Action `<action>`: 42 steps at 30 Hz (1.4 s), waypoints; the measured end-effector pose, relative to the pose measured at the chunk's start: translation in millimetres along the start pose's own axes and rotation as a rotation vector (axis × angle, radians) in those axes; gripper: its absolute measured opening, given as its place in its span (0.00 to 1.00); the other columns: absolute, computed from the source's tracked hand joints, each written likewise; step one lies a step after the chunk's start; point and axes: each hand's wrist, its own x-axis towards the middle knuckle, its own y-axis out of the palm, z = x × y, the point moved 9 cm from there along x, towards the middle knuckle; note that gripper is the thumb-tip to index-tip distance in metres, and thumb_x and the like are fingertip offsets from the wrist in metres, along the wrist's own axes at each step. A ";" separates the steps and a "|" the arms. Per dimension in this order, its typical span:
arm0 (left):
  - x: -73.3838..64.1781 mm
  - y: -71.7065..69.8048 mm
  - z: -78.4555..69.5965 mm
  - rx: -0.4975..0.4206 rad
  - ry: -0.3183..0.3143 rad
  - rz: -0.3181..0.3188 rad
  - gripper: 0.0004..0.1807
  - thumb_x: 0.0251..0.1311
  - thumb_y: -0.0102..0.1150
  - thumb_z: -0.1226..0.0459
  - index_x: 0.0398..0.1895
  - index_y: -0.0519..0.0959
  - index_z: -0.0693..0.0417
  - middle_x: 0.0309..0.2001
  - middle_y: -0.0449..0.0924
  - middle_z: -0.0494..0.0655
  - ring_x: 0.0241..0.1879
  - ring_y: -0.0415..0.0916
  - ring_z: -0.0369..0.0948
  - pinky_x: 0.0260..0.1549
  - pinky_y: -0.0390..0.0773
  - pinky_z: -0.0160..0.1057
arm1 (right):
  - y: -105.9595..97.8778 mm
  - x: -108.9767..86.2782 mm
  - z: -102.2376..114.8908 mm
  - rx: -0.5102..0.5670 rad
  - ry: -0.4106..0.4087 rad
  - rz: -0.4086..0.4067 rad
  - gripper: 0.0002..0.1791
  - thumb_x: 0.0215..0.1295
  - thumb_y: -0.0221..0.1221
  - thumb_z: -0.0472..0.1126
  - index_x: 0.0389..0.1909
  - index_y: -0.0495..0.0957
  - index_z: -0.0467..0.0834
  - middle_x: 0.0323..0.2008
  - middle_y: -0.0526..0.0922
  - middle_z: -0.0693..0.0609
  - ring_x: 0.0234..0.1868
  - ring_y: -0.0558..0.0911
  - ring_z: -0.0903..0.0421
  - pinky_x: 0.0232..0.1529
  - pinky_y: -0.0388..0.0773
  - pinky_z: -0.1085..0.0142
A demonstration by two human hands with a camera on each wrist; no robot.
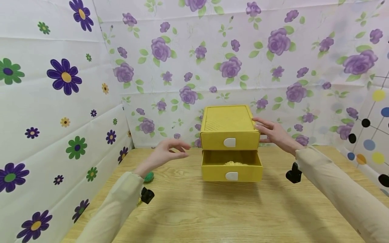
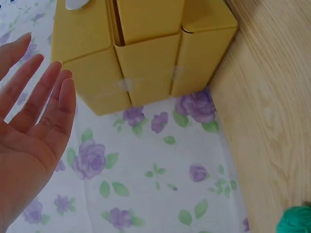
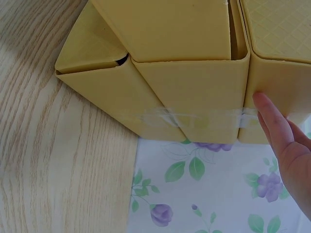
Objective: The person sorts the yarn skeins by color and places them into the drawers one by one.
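Note:
A yellow drawer cabinet (image 1: pixel 229 118) with three tiers stands at the back of the table. Its top drawer is closed, while the middle drawer (image 1: pixel 214 173) is pulled out and shows a bumpy, pale yellow item (image 1: pixel 234 163) inside. My right hand (image 1: pixel 275 133) has its fingertips on the right side of the cabinet's upper tier, fingers mostly straight. To the left of the cabinet, my left hand (image 1: pixel 165 153) hovers above the table, its fingers loosely bent with nothing in them. The left wrist view shows its open palm beside the cabinet (image 2: pixel 150 73).
A green ball (image 1: pixel 149 177), yarn-like in the left wrist view, lies on the table (image 1: pixel 188 209) near my left wrist. Just below it, a small yellow thing (image 1: pixel 139 201) is mostly hidden by my sleeve. Flowered sheets (image 1: pixel 188 67) hang behind and at the left.

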 end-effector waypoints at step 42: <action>-87.9 -40.3 133.6 -0.024 -0.262 -0.020 0.21 0.56 0.60 0.64 0.51 0.73 0.66 0.49 0.72 0.61 0.44 0.72 0.55 0.39 0.74 0.47 | 0.4 0.9 -0.1 0.008 -0.010 0.005 0.32 0.68 0.48 0.50 0.70 0.50 0.46 0.64 0.56 0.38 0.52 0.72 0.49 0.46 0.71 0.50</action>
